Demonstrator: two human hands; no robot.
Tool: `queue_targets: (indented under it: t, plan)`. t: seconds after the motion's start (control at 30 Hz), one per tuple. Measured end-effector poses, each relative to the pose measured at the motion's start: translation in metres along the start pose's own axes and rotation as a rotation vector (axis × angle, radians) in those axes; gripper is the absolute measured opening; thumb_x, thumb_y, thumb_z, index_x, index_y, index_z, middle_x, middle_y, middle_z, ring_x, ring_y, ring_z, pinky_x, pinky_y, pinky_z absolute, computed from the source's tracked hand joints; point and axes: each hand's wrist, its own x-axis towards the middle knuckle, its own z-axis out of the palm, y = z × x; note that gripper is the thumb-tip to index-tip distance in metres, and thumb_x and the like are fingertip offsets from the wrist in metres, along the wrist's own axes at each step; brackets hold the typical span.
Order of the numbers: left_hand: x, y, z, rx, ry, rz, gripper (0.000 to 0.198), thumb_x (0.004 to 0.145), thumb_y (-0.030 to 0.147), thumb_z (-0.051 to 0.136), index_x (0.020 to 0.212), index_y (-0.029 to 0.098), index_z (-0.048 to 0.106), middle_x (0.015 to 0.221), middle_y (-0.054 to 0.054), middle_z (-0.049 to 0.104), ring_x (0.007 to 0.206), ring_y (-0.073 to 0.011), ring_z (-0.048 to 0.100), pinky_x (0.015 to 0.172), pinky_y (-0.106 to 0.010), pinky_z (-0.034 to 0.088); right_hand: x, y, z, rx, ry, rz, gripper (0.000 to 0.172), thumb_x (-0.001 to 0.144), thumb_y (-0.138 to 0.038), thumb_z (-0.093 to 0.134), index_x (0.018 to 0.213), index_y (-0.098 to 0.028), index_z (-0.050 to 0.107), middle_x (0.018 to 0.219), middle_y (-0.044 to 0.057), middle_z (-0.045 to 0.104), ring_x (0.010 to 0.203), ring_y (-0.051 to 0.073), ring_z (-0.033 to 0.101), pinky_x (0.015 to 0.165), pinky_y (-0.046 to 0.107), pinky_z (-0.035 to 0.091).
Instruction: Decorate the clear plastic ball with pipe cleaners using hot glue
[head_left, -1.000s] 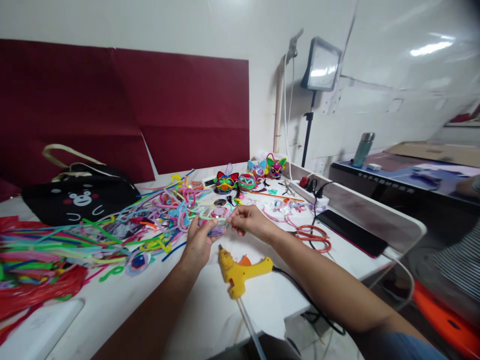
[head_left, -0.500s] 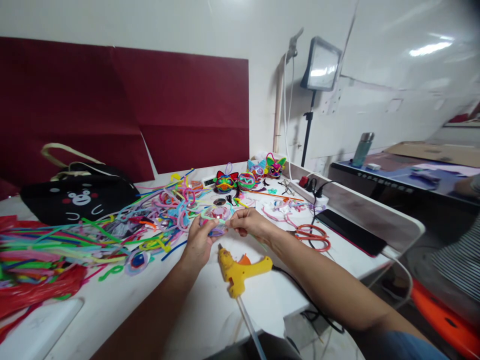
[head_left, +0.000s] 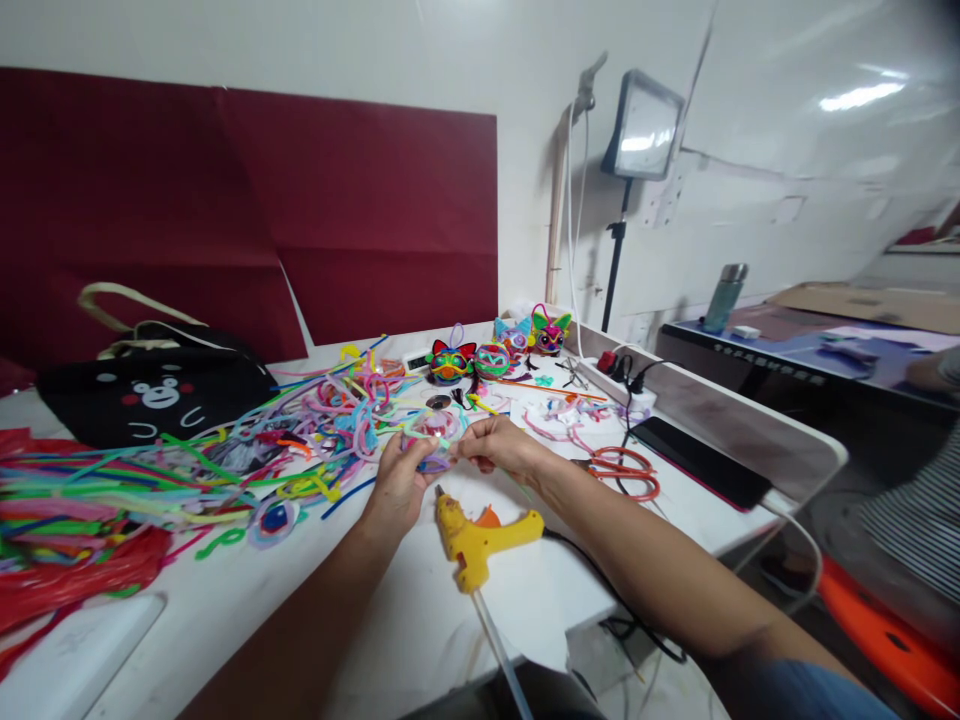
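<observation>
My left hand (head_left: pixel 401 478) is closed around a clear ball (head_left: pixel 436 424) banded with pale green and purple pipe cleaners. At the ball's right side, my right hand (head_left: pixel 501 444) pinches with thumb and forefinger. A pale green pipe cleaner (head_left: pixel 525 490) trails from under that hand; its pinched end is mostly hidden. Just below both hands lies a yellow hot glue gun (head_left: pixel 480 540), nozzle towards the ball, a clear glue stick (head_left: pixel 499 645) poking out of its back. Beyond the ball rest several finished pipe-cleaner animal balls (head_left: pixel 493 361).
Loose pipe cleaners (head_left: pixel 187 470) heap up on the left before a black bag (head_left: pixel 157 390). Orange-handled scissors (head_left: pixel 622 472), a phone (head_left: pixel 701 465) and a power strip (head_left: pixel 626 390) lie right. A striped-clothed person (head_left: pixel 919 510) is at the right edge.
The view has shifted very slightly. Both hands keep almost the same hold on the ball, and the glue gun stays where it was.
</observation>
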Motion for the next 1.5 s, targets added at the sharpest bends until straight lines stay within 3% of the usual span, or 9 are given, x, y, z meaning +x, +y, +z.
queue_targets:
  t: [0.63, 1.13, 1.5]
  plan:
    - [0.002, -0.002, -0.001, -0.024, 0.01, -0.009, 0.036, 0.052, 0.019, 0.079, 0.074, 0.021, 0.05, 0.069, 0.005, 0.061, 0.066, -0.0148, 0.062, 0.065, -0.032, 0.055, 0.0, 0.001, 0.002, 0.043, 0.004, 0.084, 0.025, 0.062, -0.016, 0.072, 0.045, -0.016, 0.054, 0.035, -0.007, 0.046, 0.031, 0.003, 0.03, 0.033, 0.018, 0.022]
    - [0.0, -0.01, 0.001, -0.005, 0.125, 0.056, 0.039, 0.056, 0.016, 0.076, 0.08, 0.021, 0.045, 0.079, 0.004, 0.064, 0.072, -0.0146, 0.064, 0.069, -0.034, 0.056, 0.001, 0.003, 0.001, 0.079, 0.007, 0.135, 0.027, 0.059, -0.023, 0.082, 0.051, -0.014, 0.058, 0.038, -0.007, 0.051, 0.03, 0.003, 0.033, 0.032, 0.017, 0.027]
    - [-0.003, -0.011, 0.004, 0.019, 0.174, 0.078, 0.041, 0.058, 0.02, 0.075, 0.089, 0.023, 0.049, 0.083, 0.003, 0.065, 0.074, -0.0162, 0.066, 0.069, -0.034, 0.054, 0.002, 0.006, 0.005, 0.136, -0.023, 0.174, 0.027, 0.067, -0.024, 0.078, 0.055, -0.014, 0.056, 0.039, -0.007, 0.049, 0.032, 0.004, 0.035, 0.034, 0.018, 0.029]
